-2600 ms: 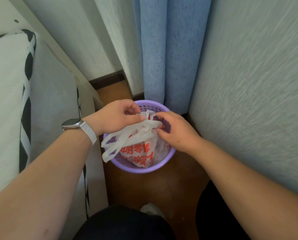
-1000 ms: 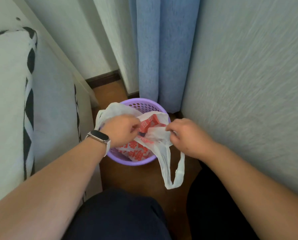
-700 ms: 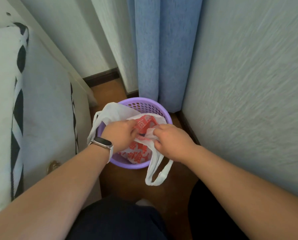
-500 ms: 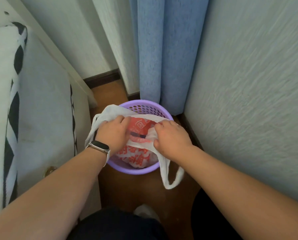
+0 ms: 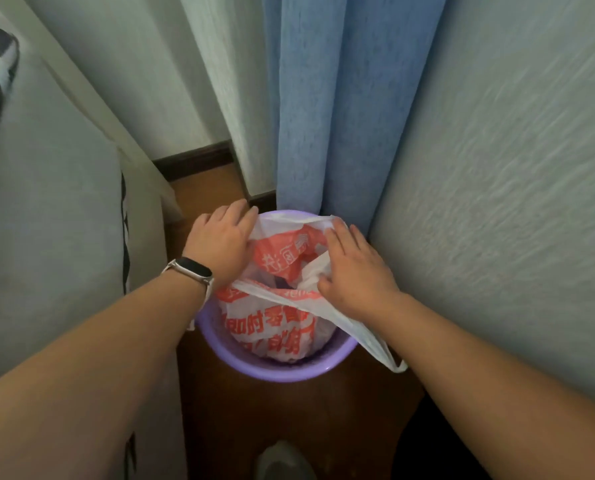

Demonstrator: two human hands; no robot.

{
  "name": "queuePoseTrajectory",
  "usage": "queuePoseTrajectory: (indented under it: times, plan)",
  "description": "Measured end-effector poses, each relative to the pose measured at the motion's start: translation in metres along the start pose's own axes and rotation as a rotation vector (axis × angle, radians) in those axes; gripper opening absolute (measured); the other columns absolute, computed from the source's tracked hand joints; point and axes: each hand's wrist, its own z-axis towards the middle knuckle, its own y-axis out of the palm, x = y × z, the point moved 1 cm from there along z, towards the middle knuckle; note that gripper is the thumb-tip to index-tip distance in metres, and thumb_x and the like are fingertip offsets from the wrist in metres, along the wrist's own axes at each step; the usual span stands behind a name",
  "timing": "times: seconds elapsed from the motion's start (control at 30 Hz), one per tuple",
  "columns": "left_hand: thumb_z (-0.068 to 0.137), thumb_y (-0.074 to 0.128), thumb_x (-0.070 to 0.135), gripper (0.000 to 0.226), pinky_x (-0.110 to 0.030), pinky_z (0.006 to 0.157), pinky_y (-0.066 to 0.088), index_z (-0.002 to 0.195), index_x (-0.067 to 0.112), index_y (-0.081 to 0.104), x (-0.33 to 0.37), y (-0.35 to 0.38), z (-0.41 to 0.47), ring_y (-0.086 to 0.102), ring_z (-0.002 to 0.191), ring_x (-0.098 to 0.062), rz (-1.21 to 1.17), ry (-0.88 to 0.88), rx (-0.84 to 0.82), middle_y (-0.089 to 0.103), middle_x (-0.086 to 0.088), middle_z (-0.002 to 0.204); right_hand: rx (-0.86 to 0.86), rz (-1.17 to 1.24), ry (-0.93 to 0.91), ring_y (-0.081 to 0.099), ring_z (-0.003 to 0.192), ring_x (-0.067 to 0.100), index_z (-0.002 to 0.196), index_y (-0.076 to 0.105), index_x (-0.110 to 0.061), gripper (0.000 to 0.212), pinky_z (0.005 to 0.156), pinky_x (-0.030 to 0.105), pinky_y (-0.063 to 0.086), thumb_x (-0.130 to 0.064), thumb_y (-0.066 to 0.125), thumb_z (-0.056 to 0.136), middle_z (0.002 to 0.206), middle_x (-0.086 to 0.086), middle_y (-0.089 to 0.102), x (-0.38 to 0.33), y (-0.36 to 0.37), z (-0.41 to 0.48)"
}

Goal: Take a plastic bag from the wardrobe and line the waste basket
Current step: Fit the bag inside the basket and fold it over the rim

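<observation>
1. The plastic bag (image 5: pixel 282 320) sits inside the purple waste basket (image 5: pixel 272 370); its bottom is hidden
2. The left hand (image 5: pixel 221 242) presses the bag's far-left edge; grip unclear
3. The right hand (image 5: pixel 356 271) lies flat, fingers spread, on the bag; one handle hangs outside

We see the basket (image 5: pixel 272 368) on the floor (image 5: pixel 289 410), bag (image 5: pixel 282 323) in it, our left hand (image 5: pixel 221 242) and right hand (image 5: pixel 355 271) on the bag, curtain (image 5: pixel 341 116) behind, bed (image 5: pixel 47 220) left, wall (image 5: pixel 514 185) right
</observation>
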Motion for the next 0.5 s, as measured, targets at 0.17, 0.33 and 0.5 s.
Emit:
queuePoseTrajectory:
  times: [0.17,0.33,0.5]
  plan:
    - [0.102,0.032,0.04,0.043,-0.036,0.075,0.043,0.143,0.028,0.031,-0.008,0.013,0.002,0.059,0.104,-0.027,-0.212,-0.082,-0.075,0.055,-0.006,0.129,0.034,0.12,0.001,0.04,0.125,0.029,0.151,0.014,-0.02,0.08,0.099,0.042,0.044,-0.03,0.06,0.086,0.147,0.001,0.025,0.008,-0.002,0.007]
    - [0.103,0.032,0.037,0.029,-0.027,0.059,0.031,0.116,0.026,0.055,-0.014,0.014,-0.007,0.057,0.077,-0.019,-0.299,-0.134,0.062,0.063,0.001,0.092,0.025,0.236,0.036,0.054,0.107,0.028,0.144,0.024,-0.028,0.065,0.08,0.039,0.049,-0.026,0.057,0.088,0.129,0.003,0.042,0.007,-0.004,0.01]
    - [0.1,0.038,0.042,0.037,-0.026,0.053,0.03,0.07,0.026,0.051,-0.017,0.006,0.001,0.052,0.062,-0.013,-0.449,-0.349,0.062,0.055,0.004,0.067,0.008,0.329,0.093,0.057,0.102,0.031,0.128,0.037,-0.026,0.046,0.084,0.048,0.05,-0.027,0.054,0.085,0.122,0.007,0.052,0.014,-0.003,0.008]
